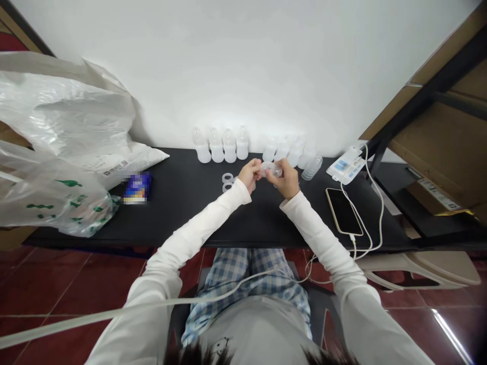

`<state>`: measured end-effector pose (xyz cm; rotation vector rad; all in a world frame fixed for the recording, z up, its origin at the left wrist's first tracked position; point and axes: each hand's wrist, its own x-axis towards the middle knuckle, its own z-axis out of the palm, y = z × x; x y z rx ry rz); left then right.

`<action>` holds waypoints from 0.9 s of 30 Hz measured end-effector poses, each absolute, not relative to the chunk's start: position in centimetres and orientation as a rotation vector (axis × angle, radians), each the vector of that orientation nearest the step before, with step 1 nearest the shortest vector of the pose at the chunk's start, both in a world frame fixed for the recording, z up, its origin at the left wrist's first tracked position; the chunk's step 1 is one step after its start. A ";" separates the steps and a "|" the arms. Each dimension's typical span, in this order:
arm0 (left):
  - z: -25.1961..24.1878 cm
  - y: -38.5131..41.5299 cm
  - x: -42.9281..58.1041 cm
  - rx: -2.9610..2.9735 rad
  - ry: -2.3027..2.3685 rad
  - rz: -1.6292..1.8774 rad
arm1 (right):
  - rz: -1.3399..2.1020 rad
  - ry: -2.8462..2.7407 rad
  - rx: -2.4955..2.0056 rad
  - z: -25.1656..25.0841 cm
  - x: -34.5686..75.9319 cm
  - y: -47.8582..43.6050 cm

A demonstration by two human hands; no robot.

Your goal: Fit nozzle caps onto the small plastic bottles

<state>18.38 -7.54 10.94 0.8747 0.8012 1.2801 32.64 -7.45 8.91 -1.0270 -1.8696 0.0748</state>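
Note:
Close together above the black table, my left hand (pixel 251 174) and my right hand (pixel 286 178) are closed on a translucent bottle cap (pixel 271 169). Its left end looks whitish and ring-like; fingers cover the rest in part. Just left of my left hand lie white bottle rings (pixel 227 178). Behind it stand several baby bottles (pixel 230 148) with clear domed tops. Beyond my right hand is a group of whitish bottles (pixel 282 149) without such domes. To their right leans a stack of clear caps (pixel 312 168).
At the left are large plastic bags (pixel 72 116) and a blurred blue packet (pixel 137 188). On the right lie a phone (pixel 344 212) with a white cable (pixel 380 203) and a white power strip (pixel 348 165). A black shelf frame (pixel 429 96) borders the table's right side.

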 end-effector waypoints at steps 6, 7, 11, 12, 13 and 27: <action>10.7 -7.8 16.7 0.954 0.772 1.280 | 0.216 -1.978 -0.905 10.0 33.5 -8.2; 10.4 -8.0 16.7 1.021 0.764 1.308 | 0.265 -1.880 -0.954 10.2 33.5 -8.4; 9.4 -8.8 16.8 1.401 0.765 1.440 | 0.515 -1.557 -1.066 10.6 32.4 -8.5; 9.3 -9.0 16.8 1.498 0.773 1.466 | 0.601 -1.493 -1.083 10.6 32.0 -8.4; 9.2 -9.1 16.8 1.580 0.788 1.484 | 0.683 -1.438 -1.099 10.5 31.6 -8.4; 9.6 -9.6 18.1 1.108 0.752 1.390 | 0.212 -1.647 -1.207 8.4 32.0 -8.7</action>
